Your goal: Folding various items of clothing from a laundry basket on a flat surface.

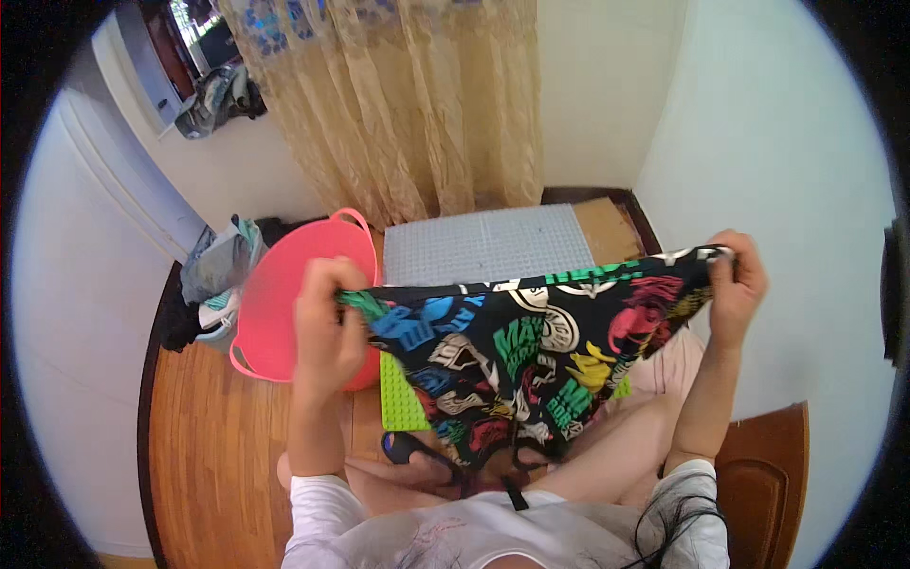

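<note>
A black cloth garment (526, 341) with colourful printed letters and pictures is stretched wide in front of me, its long upper edge pulled nearly straight. My left hand (330, 320) grips its left upper corner and is a little blurred. At the opposite corner, higher up, my right hand (736, 284) pinches the fabric. The cloth narrows downward and hangs over my lap, hiding part of a bright green studded mat (402, 395). Its exact kind cannot be told.
A pink tub (274, 313) with handles stands left of the garment. Beyond it lie bagged clothes (220, 267). A grey studded mat (483, 242) and cardboard (608, 227) lie ahead, below a beige curtain (426, 107). A pale wall (789, 213) rises at the right.
</note>
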The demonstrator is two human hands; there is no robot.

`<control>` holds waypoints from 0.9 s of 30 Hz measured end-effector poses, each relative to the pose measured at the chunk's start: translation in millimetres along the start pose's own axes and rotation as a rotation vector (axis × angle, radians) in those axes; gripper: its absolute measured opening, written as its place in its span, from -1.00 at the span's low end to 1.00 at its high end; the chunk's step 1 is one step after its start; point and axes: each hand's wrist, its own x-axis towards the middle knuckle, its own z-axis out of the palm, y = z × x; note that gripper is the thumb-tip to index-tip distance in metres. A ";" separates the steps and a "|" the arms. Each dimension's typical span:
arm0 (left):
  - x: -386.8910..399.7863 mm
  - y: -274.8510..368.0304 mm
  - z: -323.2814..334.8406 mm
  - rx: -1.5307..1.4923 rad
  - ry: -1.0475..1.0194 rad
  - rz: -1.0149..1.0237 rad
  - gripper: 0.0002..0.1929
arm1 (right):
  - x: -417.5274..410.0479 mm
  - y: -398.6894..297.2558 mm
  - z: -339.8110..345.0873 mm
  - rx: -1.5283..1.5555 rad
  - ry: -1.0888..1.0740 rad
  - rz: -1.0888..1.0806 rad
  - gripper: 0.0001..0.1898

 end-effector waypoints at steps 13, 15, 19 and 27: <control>146.3 42.9 -87.0 0.515 -0.093 0.187 -0.83 | 156.6 -19.4 68.1 -0.047 -0.109 -0.183 -0.86; 157.7 44.9 -92.1 0.420 -0.126 0.105 -0.83 | 155.7 -23.7 74.8 0.029 -0.088 -0.178 -0.87; 164.0 33.4 -104.9 0.335 -0.245 0.003 -0.84 | 158.3 -22.4 95.6 0.138 -0.055 -0.151 -0.90; 162.9 17.0 -131.9 -0.091 -0.152 -0.279 -0.97 | 162.9 -48.0 94.7 -0.071 -0.424 -0.250 -0.88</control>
